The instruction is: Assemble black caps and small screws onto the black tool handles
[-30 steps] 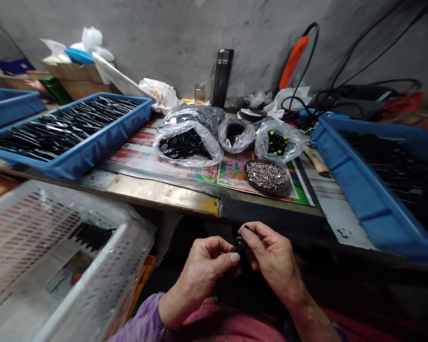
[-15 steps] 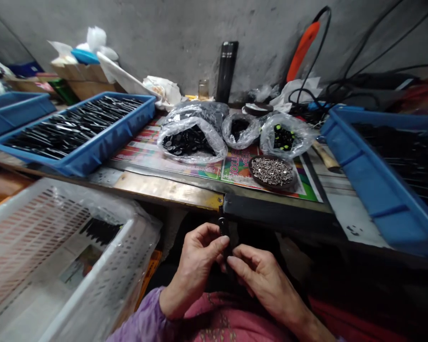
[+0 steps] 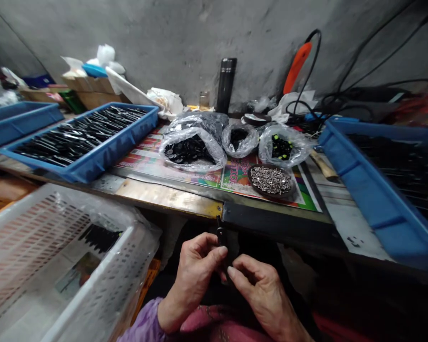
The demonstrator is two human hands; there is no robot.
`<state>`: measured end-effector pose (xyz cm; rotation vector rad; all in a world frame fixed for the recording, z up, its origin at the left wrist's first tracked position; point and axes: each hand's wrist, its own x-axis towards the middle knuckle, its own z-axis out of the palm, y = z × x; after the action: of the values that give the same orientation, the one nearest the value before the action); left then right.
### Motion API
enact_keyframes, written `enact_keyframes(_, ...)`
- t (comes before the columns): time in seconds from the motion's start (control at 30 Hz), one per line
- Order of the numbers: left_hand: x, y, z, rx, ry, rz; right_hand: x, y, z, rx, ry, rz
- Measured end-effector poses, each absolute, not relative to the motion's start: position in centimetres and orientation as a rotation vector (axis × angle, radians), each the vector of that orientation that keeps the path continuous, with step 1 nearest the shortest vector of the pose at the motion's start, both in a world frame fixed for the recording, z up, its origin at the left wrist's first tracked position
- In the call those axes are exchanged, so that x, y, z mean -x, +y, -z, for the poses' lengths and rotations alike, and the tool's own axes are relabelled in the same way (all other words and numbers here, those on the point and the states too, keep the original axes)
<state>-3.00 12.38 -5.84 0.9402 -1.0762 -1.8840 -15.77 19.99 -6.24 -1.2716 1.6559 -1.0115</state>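
Black plastic piece (image 3: 220, 236) pinched in left hand (image 3: 196, 280); right hand (image 3: 262, 294) half-curled beside it, grip unclear, below bench edge (image 3: 167, 199).

Counter (image 3: 167, 199): front edge faced with a worn brass-coloured metal strip, then a black strip to the right.
Printed sheet (image 3: 235, 178): multicoloured, flat on the counter, centre.
Left blue tray (image 3: 128, 142): on the counter, left of the sheet, filled with long black strips.
Right blue tray (image 3: 374, 199): on the counter at right, tilted in view, dark contents.
Clear plastic bags (image 3: 192, 164): grouped on the sheet, holding black pieces; one shows green spots.
Round dark dish (image 3: 271, 181): on the sheet, holding small metal screws.
Black flask (image 3: 225, 85): upright, near the wall.
Glass jar (image 3: 204, 100): just left of the flask.
Wooden handle (image 3: 323, 166): between the sheet and the right blue tray.
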Motion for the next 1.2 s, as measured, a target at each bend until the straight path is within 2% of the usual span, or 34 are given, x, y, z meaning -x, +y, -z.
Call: enact_keyframes(1.2,2.7,12.2,5.2,-0.854,-1.184,1.971,16.6,19.6,5.4,1.204,1.606,0.939)
